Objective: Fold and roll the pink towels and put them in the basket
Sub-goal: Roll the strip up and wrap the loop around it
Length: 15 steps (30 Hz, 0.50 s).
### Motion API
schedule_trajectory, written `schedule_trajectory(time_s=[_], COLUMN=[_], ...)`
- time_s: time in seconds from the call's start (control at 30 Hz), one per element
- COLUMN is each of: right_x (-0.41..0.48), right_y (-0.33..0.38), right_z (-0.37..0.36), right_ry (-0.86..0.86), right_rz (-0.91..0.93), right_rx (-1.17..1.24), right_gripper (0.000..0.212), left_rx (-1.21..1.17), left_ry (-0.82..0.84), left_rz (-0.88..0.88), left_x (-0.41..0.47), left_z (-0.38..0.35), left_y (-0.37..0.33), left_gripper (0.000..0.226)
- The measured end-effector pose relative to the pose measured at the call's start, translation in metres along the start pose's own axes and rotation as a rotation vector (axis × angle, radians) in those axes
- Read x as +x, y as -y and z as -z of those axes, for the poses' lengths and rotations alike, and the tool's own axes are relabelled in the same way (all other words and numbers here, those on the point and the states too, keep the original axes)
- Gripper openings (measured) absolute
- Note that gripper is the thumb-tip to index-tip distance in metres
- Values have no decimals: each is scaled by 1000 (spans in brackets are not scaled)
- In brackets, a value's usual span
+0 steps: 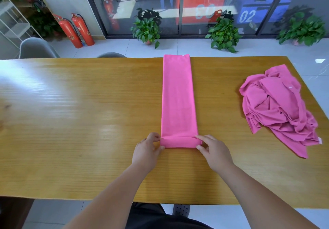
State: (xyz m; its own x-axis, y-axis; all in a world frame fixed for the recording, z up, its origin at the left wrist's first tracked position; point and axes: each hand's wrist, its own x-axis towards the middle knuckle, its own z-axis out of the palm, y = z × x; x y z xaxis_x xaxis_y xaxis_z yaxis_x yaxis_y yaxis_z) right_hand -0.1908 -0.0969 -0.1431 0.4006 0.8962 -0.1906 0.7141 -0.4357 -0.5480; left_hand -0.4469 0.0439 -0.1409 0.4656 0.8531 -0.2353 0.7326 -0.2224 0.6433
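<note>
Glass doors, potted plants (146,27) and two red fire extinguishers (76,30) are lining the far side of the room, and a long wooden table (71,113) is filling the foreground. Lying on it, running from near to far, is a pink towel folded into a narrow strip (178,95), its near end turned over into the first small roll (180,142). The left hand (147,153) is pinching the left end of that roll between thumb and fingers, while the right hand (212,150) is pinching the right end the same way. A crumpled pile of pink towels (279,107) is waiting at the right of the table, well apart from the strip. No basket is showing in view.

From here the roll could be going crooked: if one hand is pushing ahead of the other, the roll will likely be coning out at one end. A loose first turn could also be leaving the roll slack, so that it springs open once released.
</note>
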Motion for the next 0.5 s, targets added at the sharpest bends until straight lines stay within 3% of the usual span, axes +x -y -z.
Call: schedule_trajectory(time_s=[0.27, 0.4, 0.5], right_x=[-8, -5, -3], right_y=[-11, -8, 2], right_z=[5, 7, 5], right_ry=[32, -65, -188], right_rz=[-189, -175, -49], right_rx=[408, 196, -48], right_gripper=[28, 30, 13], left_rx=[-189, -41, 115], left_ry=[126, 48, -126], left_rz=[105, 52, -124], left_x=[3, 5, 5], left_z=[6, 5, -2], left_y=[11, 1, -7], left_gripper=[28, 23, 10])
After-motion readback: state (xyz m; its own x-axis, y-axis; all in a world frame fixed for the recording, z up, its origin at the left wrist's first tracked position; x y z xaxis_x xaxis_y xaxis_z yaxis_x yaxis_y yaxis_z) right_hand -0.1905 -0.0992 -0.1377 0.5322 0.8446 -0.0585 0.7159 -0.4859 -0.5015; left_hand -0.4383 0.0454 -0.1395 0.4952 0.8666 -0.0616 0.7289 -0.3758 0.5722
